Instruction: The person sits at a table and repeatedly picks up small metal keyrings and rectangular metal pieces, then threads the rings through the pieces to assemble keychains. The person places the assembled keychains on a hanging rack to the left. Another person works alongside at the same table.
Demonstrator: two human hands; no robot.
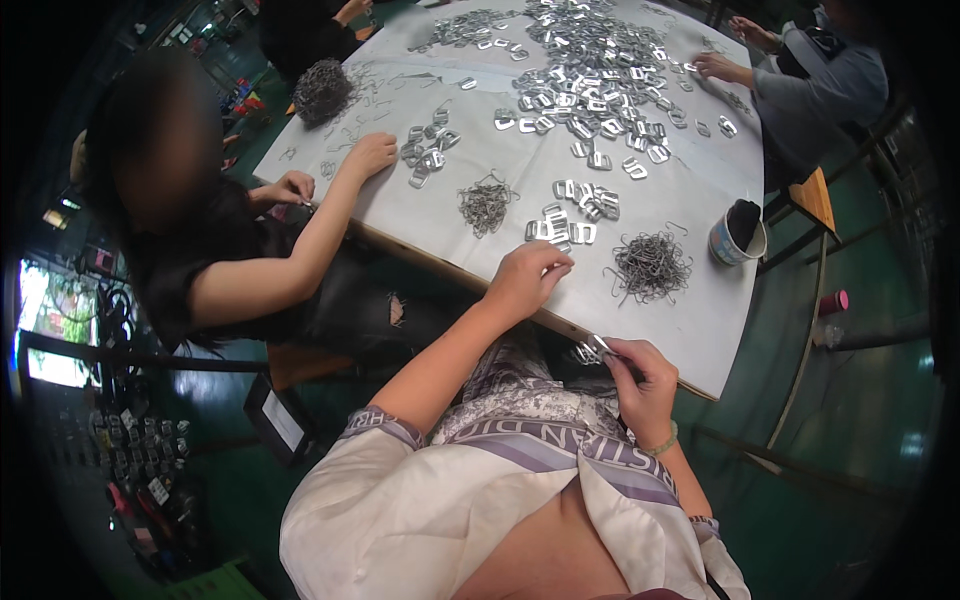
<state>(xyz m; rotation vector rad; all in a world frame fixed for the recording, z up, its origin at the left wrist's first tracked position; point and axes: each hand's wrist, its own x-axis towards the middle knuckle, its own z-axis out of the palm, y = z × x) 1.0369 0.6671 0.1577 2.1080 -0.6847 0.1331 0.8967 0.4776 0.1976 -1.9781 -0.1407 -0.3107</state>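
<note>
My left hand (527, 283) is over the table's front edge, its fingertips pinched together beside a small pile of shiny metal buckles (553, 226). Whatever is between those fingertips is too small to make out. Just off the table edge, above my lap, my right hand (645, 385) grips a few metal buckles (594, 350) between thumb and fingers. A second cluster of buckles (598, 200) lies a little behind the small pile. To the right is a heap of thin wire hooks (651, 267), and another hook heap (487, 204) lies to the left.
A large spread of buckles (600, 80) covers the far middle of the white table (400, 228). At the right edge stands a cup (738, 236) with something dark inside. Co-workers sit at the left and far right; the left one's hand (372, 155) is by more buckles (427, 150).
</note>
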